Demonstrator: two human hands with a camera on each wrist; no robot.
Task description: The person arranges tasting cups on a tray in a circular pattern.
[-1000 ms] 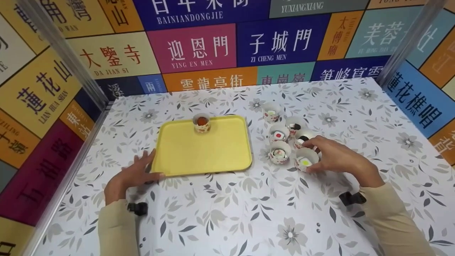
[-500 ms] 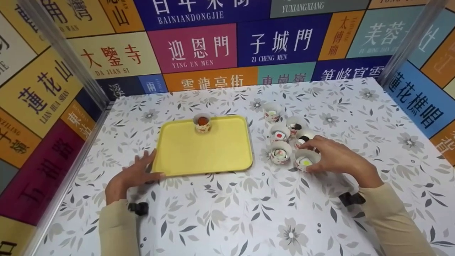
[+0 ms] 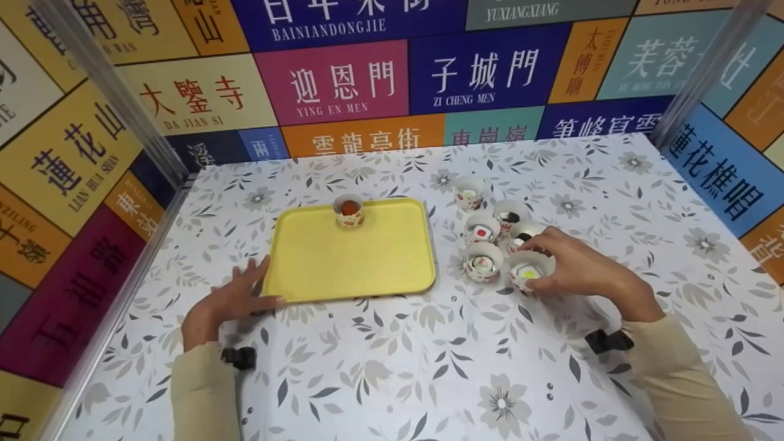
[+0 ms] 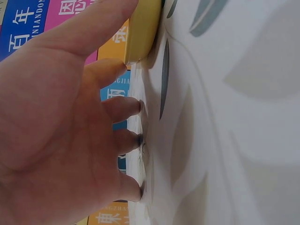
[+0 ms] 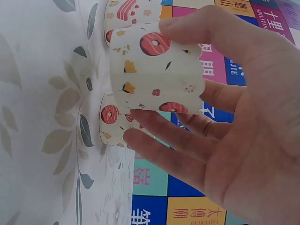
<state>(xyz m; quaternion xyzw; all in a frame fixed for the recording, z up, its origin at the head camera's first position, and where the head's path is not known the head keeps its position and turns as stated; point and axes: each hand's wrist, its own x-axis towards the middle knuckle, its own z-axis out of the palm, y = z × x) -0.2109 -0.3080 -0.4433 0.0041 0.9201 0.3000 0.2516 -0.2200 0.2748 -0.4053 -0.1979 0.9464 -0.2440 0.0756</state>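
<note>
My right hand (image 3: 572, 266) pinches a paper baking cup (image 5: 159, 70) by its side, thumb on the near side and fingers on the far side. The cup is white with printed doughnuts and flowers, and sits close over the table. Inside it lies a white sushi-like piece with a yellow-green centre (image 3: 530, 274). My left hand (image 3: 229, 297) rests at the near left corner of a yellow tray (image 3: 343, 269), fingers spread, thumb and index fingertip at its rim. Another baking cup (image 3: 349, 212) with an orange-brown filling stands at the tray's far edge.
Several similar cups stand close together beside the held one, including one with a red-centred piece (image 3: 482, 233) and one with a pinkish piece (image 3: 482, 263). Farthest back is a cup with a pale green filling (image 3: 468, 193). Printed panels (image 3: 343, 79) wall the table's back and sides.
My right hand has raised the held cup slightly, shifting it a little away from me. My left hand and the tray stay where they were.
</note>
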